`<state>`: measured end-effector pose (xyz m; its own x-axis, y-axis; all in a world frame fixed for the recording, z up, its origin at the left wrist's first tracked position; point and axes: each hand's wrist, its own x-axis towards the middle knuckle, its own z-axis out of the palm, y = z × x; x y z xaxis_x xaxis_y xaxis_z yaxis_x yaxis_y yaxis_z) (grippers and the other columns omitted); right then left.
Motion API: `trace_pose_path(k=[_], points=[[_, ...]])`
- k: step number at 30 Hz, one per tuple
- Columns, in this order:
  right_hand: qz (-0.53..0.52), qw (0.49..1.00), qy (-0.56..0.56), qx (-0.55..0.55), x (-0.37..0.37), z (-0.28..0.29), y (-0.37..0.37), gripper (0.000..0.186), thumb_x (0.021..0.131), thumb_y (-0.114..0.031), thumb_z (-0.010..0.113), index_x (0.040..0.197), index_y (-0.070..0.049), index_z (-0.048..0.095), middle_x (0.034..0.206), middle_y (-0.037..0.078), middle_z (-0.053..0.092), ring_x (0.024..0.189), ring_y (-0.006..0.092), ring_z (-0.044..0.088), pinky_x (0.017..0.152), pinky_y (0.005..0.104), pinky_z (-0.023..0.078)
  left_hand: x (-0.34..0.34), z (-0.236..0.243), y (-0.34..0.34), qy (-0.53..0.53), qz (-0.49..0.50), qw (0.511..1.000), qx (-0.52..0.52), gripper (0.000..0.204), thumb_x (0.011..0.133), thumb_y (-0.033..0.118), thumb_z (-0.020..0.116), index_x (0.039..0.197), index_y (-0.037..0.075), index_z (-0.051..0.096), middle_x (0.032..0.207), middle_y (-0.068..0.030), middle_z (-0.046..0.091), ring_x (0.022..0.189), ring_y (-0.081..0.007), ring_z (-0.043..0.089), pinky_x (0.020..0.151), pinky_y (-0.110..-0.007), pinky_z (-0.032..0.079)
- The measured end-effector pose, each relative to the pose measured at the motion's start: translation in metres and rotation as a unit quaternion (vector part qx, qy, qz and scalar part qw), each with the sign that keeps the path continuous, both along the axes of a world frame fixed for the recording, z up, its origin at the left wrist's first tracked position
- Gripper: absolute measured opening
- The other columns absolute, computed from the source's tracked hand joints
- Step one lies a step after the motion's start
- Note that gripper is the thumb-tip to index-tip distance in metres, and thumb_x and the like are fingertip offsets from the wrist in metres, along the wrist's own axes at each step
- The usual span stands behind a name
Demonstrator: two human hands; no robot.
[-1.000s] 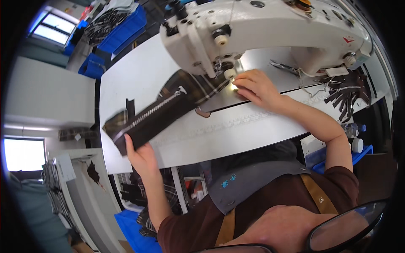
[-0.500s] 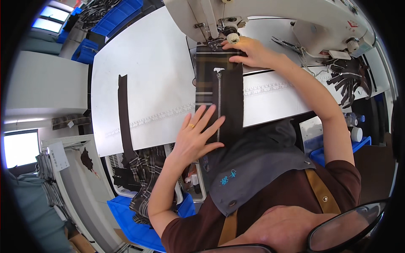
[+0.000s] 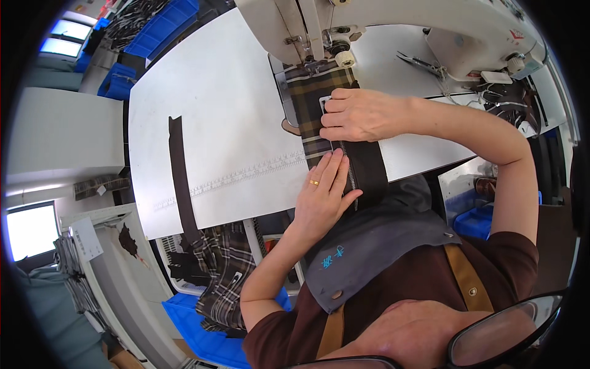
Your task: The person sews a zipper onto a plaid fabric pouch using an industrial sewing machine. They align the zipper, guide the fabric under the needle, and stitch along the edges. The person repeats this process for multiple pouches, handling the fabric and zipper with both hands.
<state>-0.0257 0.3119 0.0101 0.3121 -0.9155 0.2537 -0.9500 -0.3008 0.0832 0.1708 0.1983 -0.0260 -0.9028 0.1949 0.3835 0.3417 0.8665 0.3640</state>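
each grip point(image 3: 322, 192) on zippered cloth point(image 3: 370, 163)

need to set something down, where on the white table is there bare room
The widest bare patch of the white table lies between the dark strip and the plaid zippered fabric. A smaller one sits between that fabric, the right forearm and the table's front edge. Crowded: fabric under the left hand and right hand; snips and dark scraps at right.

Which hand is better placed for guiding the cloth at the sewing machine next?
Right hand, probably: it is over the cloth, nearer the sewing machine; the left hand lies farther back.
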Motion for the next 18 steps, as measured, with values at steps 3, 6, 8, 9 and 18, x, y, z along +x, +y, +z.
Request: trace_pose_path(k=[3,6,8,9,18], points=[[-0.003,0.999,0.027,-0.021,-0.002,0.002,-0.001,0.010,0.074,-0.015,0.058,0.076,-0.006,0.055,0.083,0.004,0.052,0.078,0.0188,0.052,0.069,0.0333,0.043,-0.002,0.001,0.000,0.004,-0.003,1.000,-0.006,0.054,0.073,0.019,0.073,0.117,-0.005,0.055,0.125,-0.0175,0.051,0.114,-0.0323,0.051,0.093,-0.038,0.044],[-0.077,0.995,0.008,-0.058,0.005,-0.010,0.014,0.011,0.073,-0.013,0.058,0.077,-0.005,0.054,0.086,0.006,0.053,0.077,0.0198,0.055,0.063,0.0327,0.046,-0.009,0.001,-0.012,0.000,-0.027,0.999,0.030,0.042,0.076,0.011,0.068,0.114,-0.004,0.057,0.123,-0.0172,0.054,0.111,-0.0296,0.054,0.089,-0.037,0.046],[-0.121,0.987,-0.046,-0.096,0.010,-0.025,0.021,0.011,0.072,-0.012,0.059,0.077,-0.004,0.054,0.089,0.007,0.054,0.076,0.0210,0.057,0.059,0.0330,0.048,-0.029,0.002,-0.036,-0.017,-0.053,0.991,0.121,0.035,0.078,0.004,0.064,0.113,-0.002,0.058,0.121,-0.0160,0.055,0.107,-0.0275,0.056,0.086,-0.036,0.048],[-0.120,0.981,-0.091,-0.123,0.010,-0.028,0.021,0.010,0.072,-0.009,0.059,0.078,-0.002,0.056,0.092,0.009,0.056,0.074,0.0240,0.060,0.058,0.0352,0.051,-0.047,0.004,-0.049,-0.003,-0.056,0.994,0.098,0.033,0.080,0.003,0.061,0.113,0.000,0.059,0.121,-0.0130,0.056,0.108,-0.0263,0.055,0.087,-0.036,0.047],[-0.183,0.950,-0.166,-0.191,0.020,-0.041,0.013,0.013,0.072,-0.004,0.059,0.084,0.001,0.058,0.093,0.009,0.057,0.075,0.0238,0.062,0.062,0.0321,0.052,-0.112,-0.015,-0.070,0.061,0.070,0.984,-0.150,0.039,0.086,0.028,0.060,0.121,0.010,0.057,0.125,-0.0014,0.056,0.114,-0.0212,0.050,0.098,-0.053,0.032]])
